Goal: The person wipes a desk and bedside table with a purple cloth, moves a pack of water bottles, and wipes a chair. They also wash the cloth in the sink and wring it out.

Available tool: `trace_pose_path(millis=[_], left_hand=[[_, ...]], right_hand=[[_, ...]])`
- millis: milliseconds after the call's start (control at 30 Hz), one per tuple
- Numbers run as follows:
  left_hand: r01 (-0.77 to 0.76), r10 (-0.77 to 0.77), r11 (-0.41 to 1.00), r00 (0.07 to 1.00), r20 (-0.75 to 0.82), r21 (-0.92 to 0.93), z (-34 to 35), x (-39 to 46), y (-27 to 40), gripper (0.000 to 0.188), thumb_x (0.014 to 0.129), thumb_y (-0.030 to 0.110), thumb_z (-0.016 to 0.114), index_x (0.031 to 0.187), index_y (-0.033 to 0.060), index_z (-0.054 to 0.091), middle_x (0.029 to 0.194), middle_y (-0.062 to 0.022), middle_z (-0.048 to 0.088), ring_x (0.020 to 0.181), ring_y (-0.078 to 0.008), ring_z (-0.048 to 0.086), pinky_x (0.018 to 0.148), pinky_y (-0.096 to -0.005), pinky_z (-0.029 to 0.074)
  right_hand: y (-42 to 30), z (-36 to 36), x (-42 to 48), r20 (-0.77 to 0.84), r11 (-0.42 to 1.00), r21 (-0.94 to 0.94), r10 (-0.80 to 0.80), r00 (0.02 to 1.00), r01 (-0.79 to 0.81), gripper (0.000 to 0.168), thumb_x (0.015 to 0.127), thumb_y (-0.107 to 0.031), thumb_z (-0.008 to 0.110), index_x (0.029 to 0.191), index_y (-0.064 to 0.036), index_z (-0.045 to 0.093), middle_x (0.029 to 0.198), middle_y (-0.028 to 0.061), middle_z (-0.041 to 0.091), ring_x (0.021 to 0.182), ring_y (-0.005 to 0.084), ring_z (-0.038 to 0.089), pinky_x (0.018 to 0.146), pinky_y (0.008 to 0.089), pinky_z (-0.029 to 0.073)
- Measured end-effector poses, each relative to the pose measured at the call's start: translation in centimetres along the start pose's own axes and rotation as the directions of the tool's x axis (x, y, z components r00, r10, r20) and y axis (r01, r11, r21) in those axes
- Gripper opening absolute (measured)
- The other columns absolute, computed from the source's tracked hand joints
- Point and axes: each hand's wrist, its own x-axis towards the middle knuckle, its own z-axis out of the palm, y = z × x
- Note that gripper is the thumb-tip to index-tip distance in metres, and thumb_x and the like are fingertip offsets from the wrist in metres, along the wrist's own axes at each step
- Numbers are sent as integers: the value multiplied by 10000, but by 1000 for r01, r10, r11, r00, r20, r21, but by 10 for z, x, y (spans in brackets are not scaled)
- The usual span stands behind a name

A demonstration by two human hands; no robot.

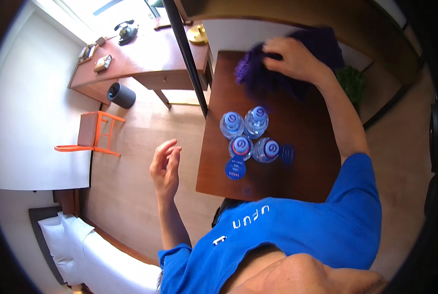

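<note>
Held in my right hand (291, 58) is a purple cloth (316, 40), bunched and partly blurred, over the far end of the dark wooden table (300, 180). Part of the cloth is hidden under the hand. My left hand (165, 167) hangs in the air left of the table, fingers loosely curled and holding nothing. Between the hands, several clear plastic water bottles (232, 125) with light blue caps stand upright in a close group. Round blue tags (235, 168) that bear writing hang at the two nearer bottles.
A black post (186, 51) rises at the table's left. Beyond it, a desk (145, 55) carries a black telephone (127, 33). A dark bin (121, 95), an orange-framed chair (97, 132) and a white bed (105, 253) lie to the left. Green leaves (350, 82) show at right.
</note>
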Motion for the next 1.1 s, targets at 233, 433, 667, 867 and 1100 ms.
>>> trace_pose_path(millis=[233,433,667,867,1100], left_hand=[[-197,96,953,917,387,231,67,45,14,402,882,186,683,1253,74,576,1162,-104,638,1051,-203,621,842,-326,535],[-280,-33,843,825,564,459,112,82,9,424,811,215,748,1185,68,611,979,-94,703,964,-225,678,802,-365,554],[-541,166,713,748,643,446,151,163,6,374,821,210,739,1104,4,607,873,-183,687,810,-282,700,669,-356,541],[-564,215,715,740,638,414,229,260,0,401,821,231,720,1138,20,593,939,-204,675,893,-332,667,754,-395,515],[-781,546,581,583,601,230,275,329,-32,444,780,279,750,1128,43,607,1019,-194,650,937,-336,633,785,-429,497]], right_hand=[[-18,47,-185,401,684,-278,721,566,-674,408,841,-312,665,1153,-50,634,1212,149,594,1136,329,565,983,369,440],[-72,49,-108,191,892,338,248,950,-301,572,851,-404,674,1293,-69,535,1254,181,585,1154,339,563,1014,402,439],[6,71,-75,277,771,495,298,913,-402,406,847,-274,686,1149,-22,586,949,221,670,865,312,677,772,379,526],[96,53,-40,282,794,356,411,867,-492,375,859,-207,679,1178,-52,556,881,91,625,832,167,595,759,318,473],[166,68,-30,174,832,212,484,858,-513,451,866,-235,686,1230,-26,521,1061,144,598,942,247,574,808,375,467]])
